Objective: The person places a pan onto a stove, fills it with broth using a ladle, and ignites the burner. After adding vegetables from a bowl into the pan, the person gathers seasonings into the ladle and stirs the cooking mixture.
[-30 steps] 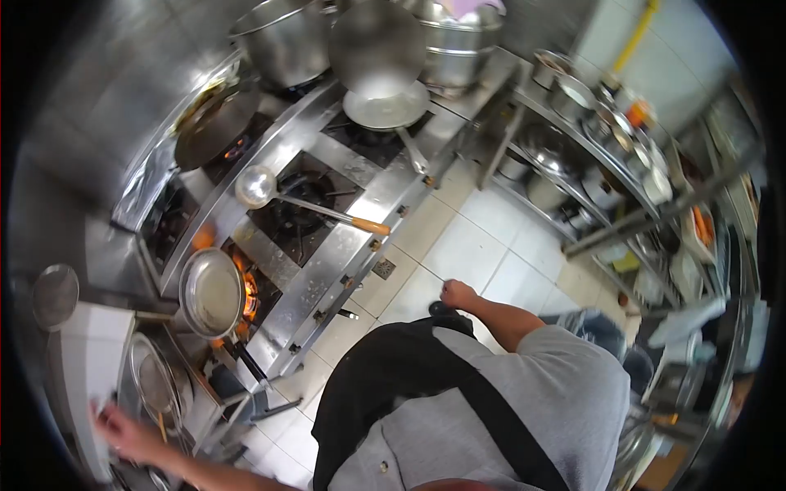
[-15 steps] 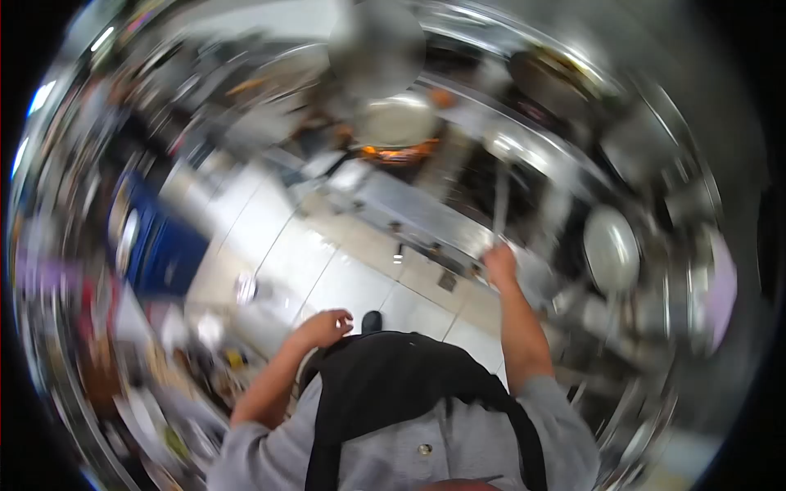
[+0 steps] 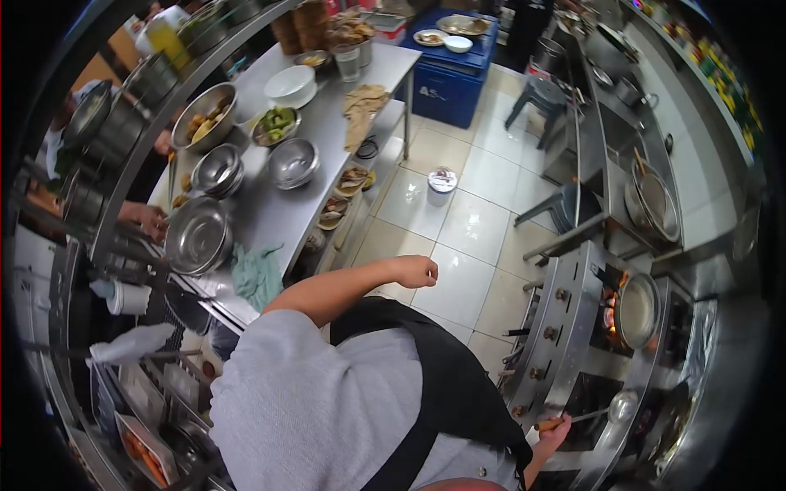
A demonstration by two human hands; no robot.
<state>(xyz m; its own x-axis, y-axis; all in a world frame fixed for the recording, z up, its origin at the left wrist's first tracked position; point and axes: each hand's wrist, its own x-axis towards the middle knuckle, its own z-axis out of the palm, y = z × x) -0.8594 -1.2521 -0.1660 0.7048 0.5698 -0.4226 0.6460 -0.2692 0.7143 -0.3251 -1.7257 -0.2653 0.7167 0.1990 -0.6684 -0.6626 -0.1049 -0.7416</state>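
My right hand (image 3: 557, 434) is closed round the wooden handle end of a metal ladle (image 3: 621, 407), low at the right. The ladle's round bowl lies over the stove (image 3: 560, 344). Behind it, a shallow pan (image 3: 637, 310) with pale contents sits over orange flames. My left hand (image 3: 416, 271) hangs above the tiled floor in front of the black apron, its fingers curled in and nothing visible in them. The steel table (image 3: 327, 168) is left of that hand.
Steel bowls (image 3: 293, 162), food and a teal cloth (image 3: 258, 277) lie on the table. A person's hand (image 3: 149, 219) is at its far left side. A small tub (image 3: 442, 181) stands on the floor. Grey stools (image 3: 540, 96), a blue chest (image 3: 446, 90) and a strainer (image 3: 652, 201) are farther back.
The view has swung from the stove to the table and aisle. My right hand has taken hold of the ladle, which earlier lay across the stove. My left hand, earlier stretched out, is now curled.
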